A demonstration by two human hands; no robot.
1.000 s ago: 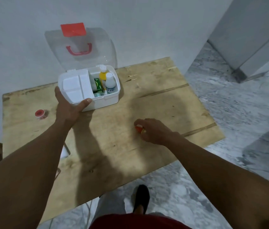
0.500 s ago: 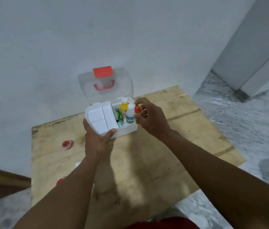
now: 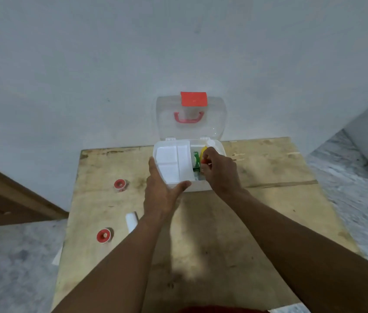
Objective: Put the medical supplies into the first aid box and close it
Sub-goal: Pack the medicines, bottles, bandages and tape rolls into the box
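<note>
The first aid box [image 3: 201, 185] stood at the middle of the tabletop's [image 3: 223, 233] far edge, its clear lid [image 3: 214, 123] upright against the wall, with a red latch [image 3: 193, 99] at the top and a red handle [image 3: 188, 117] below it; so the closing step was not yet done. The packing looked partly done: a white tray [image 3: 171, 163] filled the box's left half, while a green packet [image 3: 196, 160] and a yellow bottle [image 3: 203, 150] stood in the right compartment. The left hand [image 3: 162, 193] held the box's near left corner, thumb laid along the front wall and fingers up the left side, steadying it. The right hand [image 3: 221, 172] was over the right compartment, its fingers curled and pinching a small red-topped item [image 3: 204, 161], probably a little bottle, though most of it was hidden; it appeared to be on its way in beside the packet. Left to pack, by my reading, were two red tape rolls, one [image 3: 119, 185] toward the far left corner and one [image 3: 103, 236] nearer along the left edge, a white roll [image 3: 131, 220] between them and the left forearm, and a flat white piece [image 3: 57, 256] overhanging the left edge; then the lid had to come down and latch. The green packet carried white lettering, too small to read; no brand or other writing was legible.
</note>
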